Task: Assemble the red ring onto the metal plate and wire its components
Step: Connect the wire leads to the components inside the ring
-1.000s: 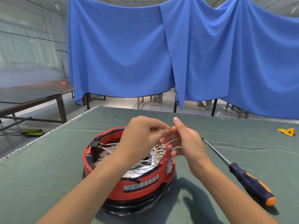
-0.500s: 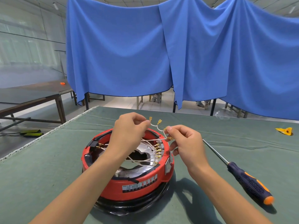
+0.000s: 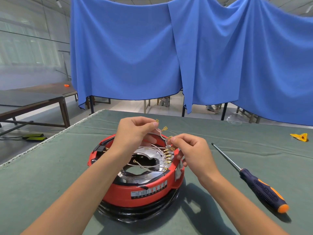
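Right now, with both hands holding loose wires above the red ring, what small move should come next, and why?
Probably bring the brass connector pinched by the right hand down to the row of terminals on the red ring. The left hand holds the other white wires clear, and the screwdriver lies untouched.

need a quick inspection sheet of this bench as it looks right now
surface: green cloth table, creased.
job's things: red ring sits over a metal plate; a black base shows beneath.
clutter: screwdriver lies right of the ring; yellow piece at far right.
grippers: left hand pinches white wires; right hand pinches a brass connector.
cables: more wires with brass ends cross the ring's inside.
surroundings: blue curtain, side table at left.
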